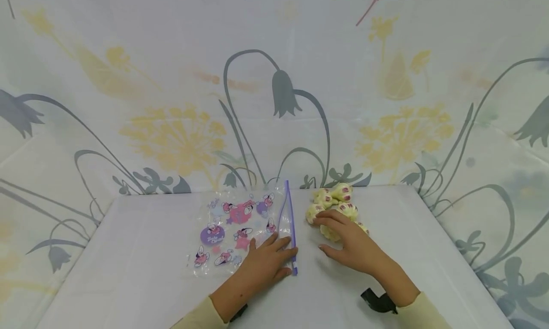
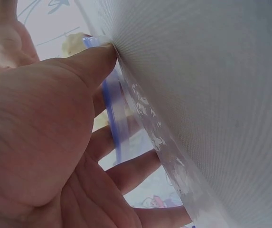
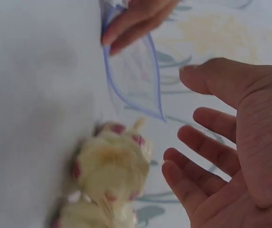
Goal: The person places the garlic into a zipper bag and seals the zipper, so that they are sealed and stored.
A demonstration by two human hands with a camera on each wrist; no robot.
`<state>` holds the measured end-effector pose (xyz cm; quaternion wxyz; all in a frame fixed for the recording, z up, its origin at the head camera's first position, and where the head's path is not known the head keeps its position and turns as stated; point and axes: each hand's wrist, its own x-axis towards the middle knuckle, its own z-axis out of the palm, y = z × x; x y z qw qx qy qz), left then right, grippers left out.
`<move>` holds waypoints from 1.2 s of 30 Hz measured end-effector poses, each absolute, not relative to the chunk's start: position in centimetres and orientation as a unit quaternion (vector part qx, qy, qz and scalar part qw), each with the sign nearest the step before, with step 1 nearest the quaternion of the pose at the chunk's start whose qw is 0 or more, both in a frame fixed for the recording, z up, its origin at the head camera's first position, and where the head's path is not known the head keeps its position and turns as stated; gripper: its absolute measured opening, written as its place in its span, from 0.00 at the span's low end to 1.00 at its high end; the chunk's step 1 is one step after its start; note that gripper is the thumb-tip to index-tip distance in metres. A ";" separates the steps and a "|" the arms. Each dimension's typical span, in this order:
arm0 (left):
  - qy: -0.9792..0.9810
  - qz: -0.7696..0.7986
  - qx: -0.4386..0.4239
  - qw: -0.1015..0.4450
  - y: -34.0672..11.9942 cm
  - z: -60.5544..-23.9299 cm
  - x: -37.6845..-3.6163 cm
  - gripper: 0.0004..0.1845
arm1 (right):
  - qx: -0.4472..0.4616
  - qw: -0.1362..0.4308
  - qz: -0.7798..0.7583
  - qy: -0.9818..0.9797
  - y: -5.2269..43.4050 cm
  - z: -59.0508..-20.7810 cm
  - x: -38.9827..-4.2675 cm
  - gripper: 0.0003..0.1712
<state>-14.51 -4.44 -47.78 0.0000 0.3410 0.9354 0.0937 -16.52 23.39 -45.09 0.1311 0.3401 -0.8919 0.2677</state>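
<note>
Our left hand [image 1: 267, 263] should, we judge, steady the printed zip bag [image 1: 238, 219] lightly so its parted purple zip [image 1: 292, 224] isn't squashed together, while our right hand [image 1: 353, 245] curls gently round one of the garlic bulbs [image 1: 323, 198]. Left fingers lie spread on the bag's mouth end; right fingers and thumb stand apart, gripping nothing, near the bulbs, right of the bag on the bench [image 1: 150, 243].
</note>
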 end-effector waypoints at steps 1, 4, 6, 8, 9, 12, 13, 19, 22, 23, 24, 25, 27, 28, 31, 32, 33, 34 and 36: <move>0.935 0.096 0.341 0.003 -4.4 -47.8 -14.5 0.27 | 0.339 0.134 0.266 -0.893 23.8 -44.8 -16.5 0.35; 0.934 0.105 0.342 0.013 -4.3 -47.9 -14.5 0.27 | 0.332 0.141 0.255 -0.897 25.3 -44.2 -16.6 0.38; 0.933 0.109 0.343 0.019 -4.2 -47.9 -14.6 0.27 | 0.327 0.142 0.255 -0.899 26.3 -43.9 -16.7 0.40; 0.933 0.110 0.342 0.020 -4.1 -47.9 -14.6 0.27 | 0.321 0.141 0.250 -0.902 27.2 -43.6 -16.8 0.41; 0.933 0.110 0.341 0.021 -4.0 -47.9 -14.6 0.27 | 0.319 0.140 0.247 -0.904 27.6 -43.5 -16.9 0.42; 0.935 0.107 0.337 0.022 -4.0 -47.8 -14.6 0.27 | 0.317 0.134 0.242 -0.907 28.7 -43.2 -17.1 0.43; 0.935 0.106 0.336 0.023 -4.0 -47.7 -14.6 0.27 | 0.319 0.132 0.239 -0.908 29.1 -43.2 -17.2 0.43; 0.937 0.105 0.331 0.028 -4.1 -47.7 -14.7 0.28 | 0.331 0.107 0.245 -0.905 30.9 -43.5 -17.9 0.45; 0.938 0.104 0.328 0.031 -4.2 -47.7 -14.7 0.28 | 0.337 0.089 0.247 -0.904 31.5 -43.8 -18.1 0.44; 0.938 0.104 0.328 0.032 -4.2 -47.7 -14.7 0.28 | 0.338 0.086 0.245 -0.905 31.6 -43.9 -18.2 0.44; 0.939 0.103 0.328 0.032 -4.2 -47.7 -14.8 0.28 | 0.339 0.082 0.244 -0.905 31.7 -44.0 -18.2 0.43; 0.939 0.104 0.327 0.033 -4.2 -47.7 -14.8 0.28 | 0.340 0.079 0.245 -0.905 31.8 -44.0 -18.3 0.42; 0.939 0.106 0.325 0.037 -4.2 -47.8 -14.8 0.28 | 0.339 0.070 0.247 -0.905 32.0 -44.2 -18.3 0.40; 0.939 0.107 0.324 0.040 -4.2 -47.8 -14.8 0.28 | 0.338 0.065 0.249 -0.905 32.1 -44.3 -18.2 0.40; 0.940 0.109 0.320 0.048 -4.2 -47.9 -14.7 0.28 | 0.332 0.051 0.255 -0.907 32.3 -44.6 -18.1 0.39; 0.940 0.109 0.319 0.050 -4.2 -47.9 -14.7 0.28 | 0.331 0.047 0.256 -0.907 32.3 -44.7 -18.1 0.39; 0.940 0.109 0.318 0.052 -4.3 -47.9 -14.6 0.28 | 0.329 0.044 0.257 -0.908 32.3 -44.8 -18.1 0.39; 0.940 0.110 0.317 0.053 -4.3 -47.9 -14.6 0.28 | 0.328 0.041 0.257 -0.908 32.4 -44.9 -18.1 0.39; 0.941 0.109 0.317 0.052 -4.4 -47.8 -14.6 0.28 | 0.326 0.037 0.259 -0.909 32.4 -45.1 -18.1 0.40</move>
